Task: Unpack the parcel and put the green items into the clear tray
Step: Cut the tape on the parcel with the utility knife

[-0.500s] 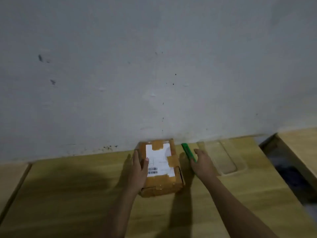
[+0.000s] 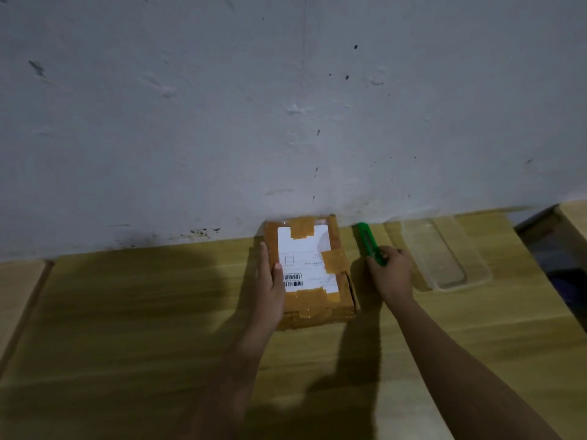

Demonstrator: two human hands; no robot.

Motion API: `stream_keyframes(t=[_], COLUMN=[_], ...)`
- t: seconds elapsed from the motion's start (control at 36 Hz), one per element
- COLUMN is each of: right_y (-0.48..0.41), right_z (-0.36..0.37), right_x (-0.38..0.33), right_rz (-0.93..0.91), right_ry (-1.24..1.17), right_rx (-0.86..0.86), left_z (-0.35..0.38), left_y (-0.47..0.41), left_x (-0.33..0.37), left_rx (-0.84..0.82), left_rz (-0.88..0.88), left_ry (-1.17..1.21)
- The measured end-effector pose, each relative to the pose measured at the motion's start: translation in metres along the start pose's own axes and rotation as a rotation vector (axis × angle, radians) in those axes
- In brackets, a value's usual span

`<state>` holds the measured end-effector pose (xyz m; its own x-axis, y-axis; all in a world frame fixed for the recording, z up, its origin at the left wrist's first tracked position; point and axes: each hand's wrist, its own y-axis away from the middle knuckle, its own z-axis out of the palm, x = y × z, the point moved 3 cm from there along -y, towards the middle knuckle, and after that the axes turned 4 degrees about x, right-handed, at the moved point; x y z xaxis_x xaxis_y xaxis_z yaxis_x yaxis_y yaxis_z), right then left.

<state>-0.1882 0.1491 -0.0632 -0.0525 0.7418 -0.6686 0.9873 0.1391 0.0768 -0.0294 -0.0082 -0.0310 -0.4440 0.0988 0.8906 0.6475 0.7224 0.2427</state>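
A brown cardboard parcel [image 2: 313,300] with a white shipping label and tape strips lies on the wooden table against the wall, taped shut. My left hand [image 2: 270,287] lies along its left side, thumb on the label edge, gripping it. My right hand [image 2: 389,273] is to the right of the parcel, fingers closed round the near end of a green utility knife [image 2: 367,239], whose far end points towards the wall. A clear plastic tray [image 2: 444,252] sits on the table just right of that hand; nothing is visible in it.
The wooden table [image 2: 127,312] runs along a grey wall [image 2: 286,106]. A gap and another wooden surface [image 2: 575,214] lie at the far right, past the tray. A seam marks a second board [image 2: 19,287] at the left.
My right hand has closed round the green knife, which it was only reaching for before. My left hand stays on the parcel's left side.
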Motion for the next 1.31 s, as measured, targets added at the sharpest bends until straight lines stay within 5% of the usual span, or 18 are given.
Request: stream_keyframes(t=[0.19, 0.53, 0.83, 1.31], right_y=[0.03, 0.063, 0.057, 0.159], right_z=[-0.01, 0.013, 0.021, 0.0], right_x=[-0.043, -0.06, -0.032, 0.015], right_rz=[-0.087, -0.146, 0.128, 0.166], right_ry=[-0.212, -0.113, -0.449, -0.516], right_rx=[0.007, 0.01, -0.455, -0.418], left_z=[0.0, 0.005, 0.005, -0.008], left_y=[0.001, -0.008, 0.005, 0.1], left_x=[0.002, -0.019, -0.009, -0.057], left_rx=[-0.001, -0.033, -0.024, -0.059], left_rz=[-0.011, -0.042, -0.063, -0.109], left_ry=[-0.044, 0.073, 0.156, 0.245])
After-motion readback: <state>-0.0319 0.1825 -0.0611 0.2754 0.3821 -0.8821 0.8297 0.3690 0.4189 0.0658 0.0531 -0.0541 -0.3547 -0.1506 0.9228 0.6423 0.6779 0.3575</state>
